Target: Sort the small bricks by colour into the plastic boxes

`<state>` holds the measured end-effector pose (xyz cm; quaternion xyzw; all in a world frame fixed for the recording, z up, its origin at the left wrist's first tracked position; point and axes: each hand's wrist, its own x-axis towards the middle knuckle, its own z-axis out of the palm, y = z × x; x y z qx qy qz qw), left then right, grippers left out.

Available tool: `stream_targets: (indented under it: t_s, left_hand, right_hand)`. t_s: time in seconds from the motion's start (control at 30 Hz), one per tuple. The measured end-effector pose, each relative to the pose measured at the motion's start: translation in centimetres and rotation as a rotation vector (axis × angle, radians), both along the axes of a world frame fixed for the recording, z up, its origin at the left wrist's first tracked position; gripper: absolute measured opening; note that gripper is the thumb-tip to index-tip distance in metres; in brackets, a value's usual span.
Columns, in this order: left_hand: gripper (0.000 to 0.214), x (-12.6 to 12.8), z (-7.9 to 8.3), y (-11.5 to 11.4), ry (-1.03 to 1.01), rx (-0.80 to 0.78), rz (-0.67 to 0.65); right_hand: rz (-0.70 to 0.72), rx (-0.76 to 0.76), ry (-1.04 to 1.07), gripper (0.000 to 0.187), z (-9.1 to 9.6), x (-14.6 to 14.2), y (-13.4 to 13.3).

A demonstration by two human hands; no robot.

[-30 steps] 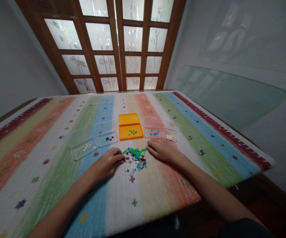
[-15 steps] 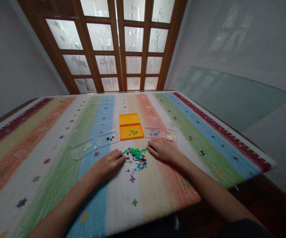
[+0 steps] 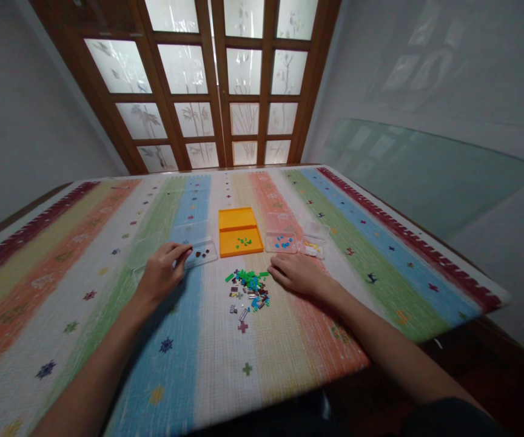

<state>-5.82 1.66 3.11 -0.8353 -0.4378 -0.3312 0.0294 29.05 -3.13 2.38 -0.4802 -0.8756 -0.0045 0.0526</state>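
My left hand (image 3: 166,268) hovers over the clear boxes on the left with thumb and fingers pinched together. A small dark brown toy brick (image 3: 191,248) shows at its fingertips. Just beyond them, a clear plastic box (image 3: 215,251) holds several dark brown bricks (image 3: 202,254). Palm down, my right hand (image 3: 296,273) rests on the cloth with its fingers loosely extended, nothing visible in them. Its fingertips lie beside a pile of mixed toy bricks (image 3: 253,284), green, blue, brown and grey. Part of the leftmost clear box (image 3: 135,276) is hidden behind my left hand.
An open orange case (image 3: 235,217) with several green bricks (image 3: 244,241) stands beyond the pile. Right of it are a clear box (image 3: 267,247) of blue bricks and another clear box (image 3: 320,255) of yellow ones. A striped cloth (image 3: 225,364) covers the table.
My left hand has moved left and away from me, from the pile's edge to the box of brown bricks. My right hand has stayed in place.
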Motion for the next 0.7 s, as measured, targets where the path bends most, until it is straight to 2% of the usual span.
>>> stream_targets:
  t_s: [0.27, 0.7]
  left_hand:
    - [0.028, -0.7, -1.3, 0.9, 0.052, -0.039, 0.03]
    - [0.031, -0.9, -1.4, 0.8, 0.01, -0.079, 0.076]
  right_hand:
    - [0.007, 0.001, 0.017, 0.027, 0.0, -0.1, 0.0]
    - [-0.009, -0.021, -0.014, 0.027, 0.3, -0.1, -0.1]
